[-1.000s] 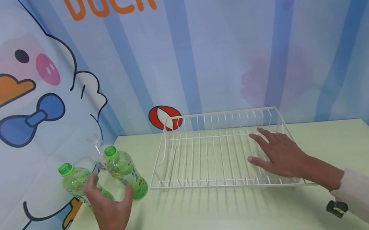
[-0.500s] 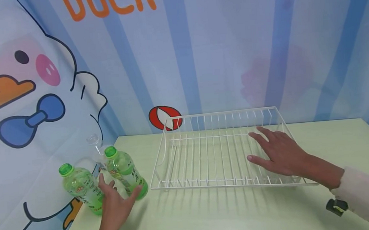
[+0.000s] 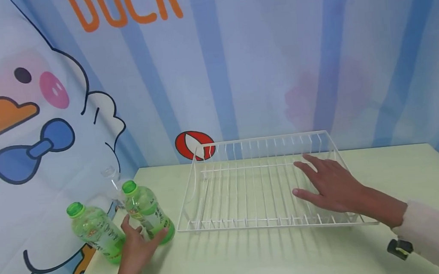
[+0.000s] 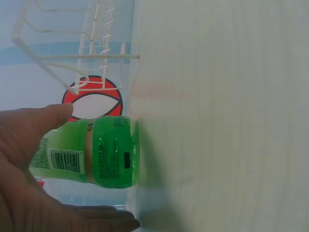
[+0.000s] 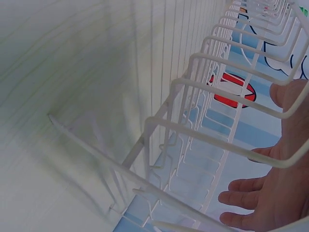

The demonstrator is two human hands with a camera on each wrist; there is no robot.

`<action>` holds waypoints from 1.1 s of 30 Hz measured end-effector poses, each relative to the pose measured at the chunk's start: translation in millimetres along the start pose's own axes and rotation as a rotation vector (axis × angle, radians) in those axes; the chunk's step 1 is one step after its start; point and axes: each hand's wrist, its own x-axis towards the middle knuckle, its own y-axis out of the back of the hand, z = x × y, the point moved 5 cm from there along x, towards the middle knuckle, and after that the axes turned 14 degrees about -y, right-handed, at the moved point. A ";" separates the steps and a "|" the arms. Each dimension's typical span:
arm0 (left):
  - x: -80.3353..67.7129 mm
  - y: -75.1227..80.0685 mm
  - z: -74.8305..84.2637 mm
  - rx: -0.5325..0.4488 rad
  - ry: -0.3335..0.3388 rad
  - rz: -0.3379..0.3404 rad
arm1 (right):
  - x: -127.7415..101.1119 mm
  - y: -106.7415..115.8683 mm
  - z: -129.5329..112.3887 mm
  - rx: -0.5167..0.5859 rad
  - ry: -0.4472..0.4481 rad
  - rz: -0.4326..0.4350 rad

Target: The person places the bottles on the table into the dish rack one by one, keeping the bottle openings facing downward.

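Note:
Two green-capped tea bottles stand upright on the left of the table. My left hand [image 3: 137,246] is at the lower part of the right-hand bottle [image 3: 148,209], thumb on one side and fingers on the other. In the left wrist view, that bottle [image 4: 108,152] sits between the spread thumb and fingers, with a gap below it. The other bottle [image 3: 97,232] stands just left of the hand. My right hand [image 3: 331,184] hovers over the right end of a white wire dish rack [image 3: 250,227], fingers spread, holding nothing. In the right wrist view its fingers [image 5: 241,199] extend beyond the rack wires.
A clear, colourless bottle [image 3: 111,175] stands behind the green ones, near the printed duck curtain [image 3: 89,156]. The rack stands on the pale green table [image 3: 275,261], close to the striped backdrop [image 3: 252,65].
My left hand has shifted right, from in front of the left bottle toward the right-hand one, with its thumb now at that bottle's base. The right hand stays over the rack. The view tilts slightly.

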 end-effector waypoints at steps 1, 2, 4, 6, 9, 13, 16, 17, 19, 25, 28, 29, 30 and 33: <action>0.1 0.4 -0.5 -0.004 -0.002 0.006 | -0.2 -0.9 -0.3 0.001 -0.001 -0.005; 0.4 0.8 -0.4 -0.007 -0.006 0.013 | -0.4 -1.4 -0.3 0.002 -0.003 -0.007; 1.7 1.6 1.2 -0.014 -0.020 0.033 | -1.0 -1.9 0.0 -0.002 -0.006 -0.006; 3.5 2.7 3.8 -0.015 -0.040 0.063 | -1.5 -1.9 0.1 -0.006 -0.006 -0.002; 5.9 4.1 6.4 -0.012 -0.055 0.103 | -2.2 -1.8 -0.4 -0.004 0.001 0.004; 8.6 3.3 7.5 -0.002 -0.062 0.124 | -2.5 -1.9 -1.3 -0.002 0.005 0.008; 9.1 2.2 7.9 -0.001 -0.059 0.126 | -2.5 -2.4 -1.5 -0.005 0.003 0.007; 9.2 1.8 8.1 0.002 -0.060 0.123 | -2.5 -2.6 -1.6 -0.006 0.002 0.006; 9.2 0.6 7.5 0.010 -0.059 0.101 | -2.7 -2.9 -1.6 -0.008 0.003 0.007; 8.2 -1.9 5.4 0.024 -0.065 0.031 | -2.5 -2.8 -3.1 -0.004 0.008 0.003; 7.2 -1.6 6.2 0.010 -0.065 0.030 | -1.5 -3.1 -4.4 -0.003 0.016 0.003; 6.9 -1.5 6.7 0.006 -0.068 0.031 | -1.2 -3.2 -4.6 -0.004 0.019 0.004; 6.7 -1.5 7.4 0.004 -0.069 0.030 | -0.9 -3.3 -4.6 -0.006 0.020 0.005; 6.2 -1.5 8.9 0.015 -0.073 0.032 | -0.3 -3.9 -4.3 -0.012 0.023 0.008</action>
